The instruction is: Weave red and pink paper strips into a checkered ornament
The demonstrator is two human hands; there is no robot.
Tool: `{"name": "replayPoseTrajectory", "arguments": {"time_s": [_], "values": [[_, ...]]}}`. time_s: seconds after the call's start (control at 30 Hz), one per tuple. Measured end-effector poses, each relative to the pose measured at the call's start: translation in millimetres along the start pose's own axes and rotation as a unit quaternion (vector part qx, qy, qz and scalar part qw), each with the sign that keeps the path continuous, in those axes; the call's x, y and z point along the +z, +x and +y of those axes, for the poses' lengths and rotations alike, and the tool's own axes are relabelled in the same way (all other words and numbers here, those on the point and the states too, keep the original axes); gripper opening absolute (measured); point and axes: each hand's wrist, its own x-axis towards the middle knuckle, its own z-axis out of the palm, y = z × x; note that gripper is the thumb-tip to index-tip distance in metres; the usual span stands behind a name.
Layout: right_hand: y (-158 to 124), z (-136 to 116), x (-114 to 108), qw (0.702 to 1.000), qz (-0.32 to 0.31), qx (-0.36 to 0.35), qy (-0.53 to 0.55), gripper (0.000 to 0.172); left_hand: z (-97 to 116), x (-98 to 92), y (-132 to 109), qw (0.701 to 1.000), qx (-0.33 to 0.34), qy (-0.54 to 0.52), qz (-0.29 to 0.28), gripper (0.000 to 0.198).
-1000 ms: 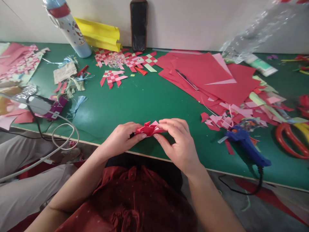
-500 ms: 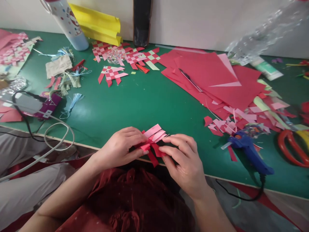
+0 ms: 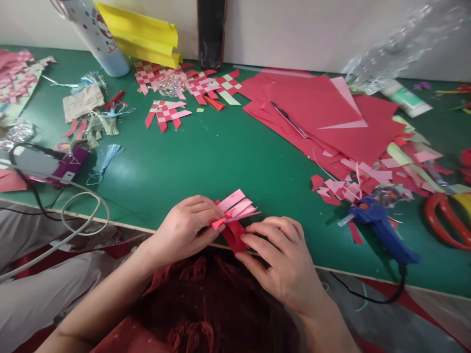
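Note:
My left hand pinches the left side of a small woven piece of paper strips at the table's front edge. Pink strips fan out from it toward the upper right, while red strips hang down on the near side. My right hand has its thumb and fingertips on the ends of the red strips, at the right of the piece. Part of the weave is hidden beneath my left fingers.
A blue glue gun and red-handled scissors lie on the right, beside paper scraps. Red paper sheets with a pen are behind. Woven paper pieces, tassels and a bottle occupy the left.
My right fingers have shifted slightly down from near the pink strips to the red strip ends. The red strips now lie closer together. My left hand keeps its pinch.

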Motion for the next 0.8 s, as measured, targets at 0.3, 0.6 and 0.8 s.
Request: {"name": "replayPoseTrajectory", "arguments": {"time_s": [0.3,0.6,0.8], "values": [[-14.6,4.3,-4.4,1.0,0.004,0.029,-0.009,0.027,0.2,4.4,-0.8,1.0,0.004,0.003,0.026,0.009],[-9.3,2.1,3.4,0.999,0.017,0.012,-0.031,0.037,0.5,3.4,1.0,0.999,-0.011,-0.007,0.035,0.01],[7.8,1.2,7.1,0.998,0.054,0.018,0.029,0.014,1.0,3.7,0.3,0.999,-0.014,-0.012,0.04,0.01]]}}
